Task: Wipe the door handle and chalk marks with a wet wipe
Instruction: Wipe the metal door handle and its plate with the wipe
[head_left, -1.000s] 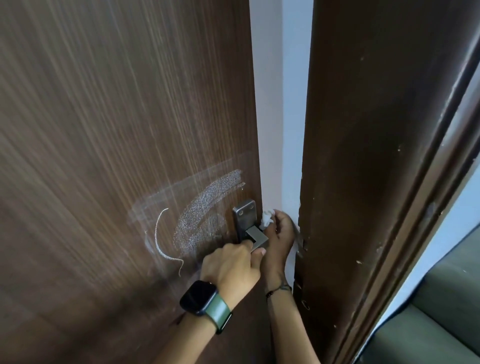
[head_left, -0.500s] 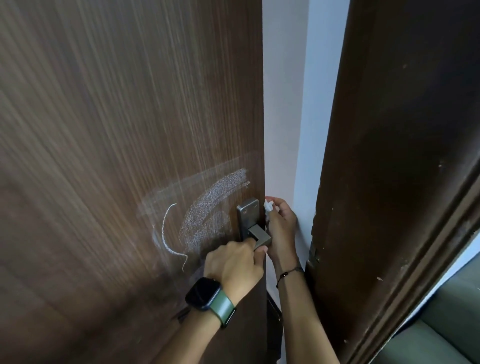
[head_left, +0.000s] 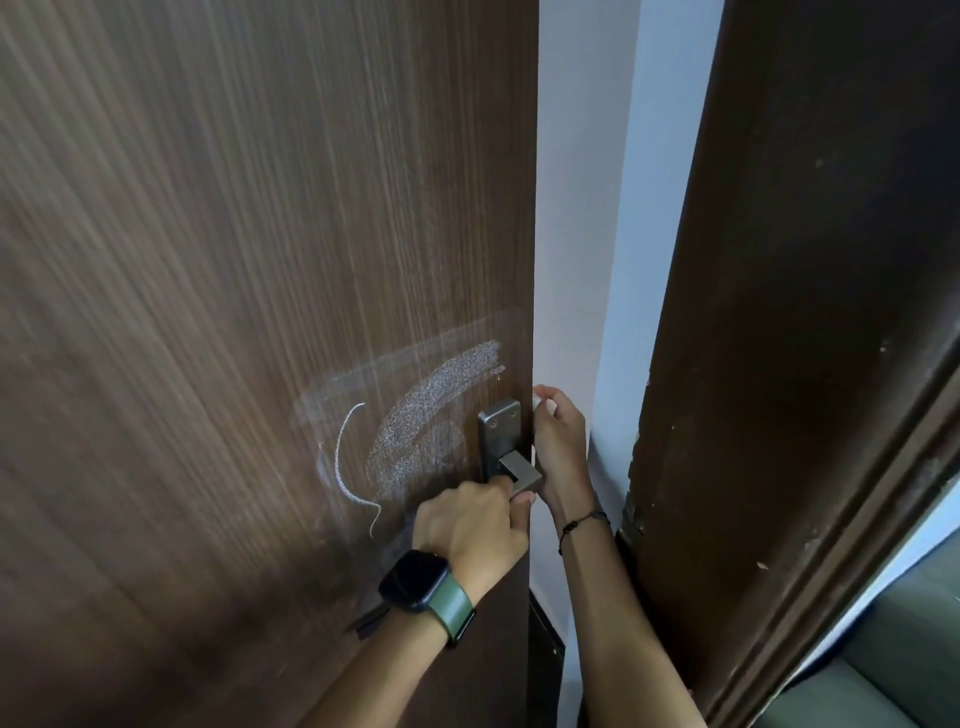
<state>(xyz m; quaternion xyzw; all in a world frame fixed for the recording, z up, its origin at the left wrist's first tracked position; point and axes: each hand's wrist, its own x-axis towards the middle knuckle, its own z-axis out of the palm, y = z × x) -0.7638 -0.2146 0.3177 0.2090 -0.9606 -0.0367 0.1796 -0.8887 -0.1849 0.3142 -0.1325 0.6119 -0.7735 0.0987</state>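
Observation:
A brown wooden door (head_left: 234, 260) stands ajar, with white chalk marks (head_left: 421, 415) smeared beside its metal handle (head_left: 511, 462). My left hand (head_left: 475, 525), with a green-strapped watch on the wrist, grips the handle's lever from below. Just past the door's edge, my right hand (head_left: 558, 441) is level with the handle plate. A small white bit of the wet wipe (head_left: 535, 404) shows at its fingertips; the rest is hidden behind the door edge.
The dark door frame (head_left: 779, 364) rises on the right, scuffed and chipped. A pale wall (head_left: 587, 208) shows through the gap between door and frame. A grey-green cushion (head_left: 883, 675) sits at the lower right.
The gap between door and frame has widened. My right hand has slid further behind the door edge, so less of the wipe shows. My left hand stays on the handle.

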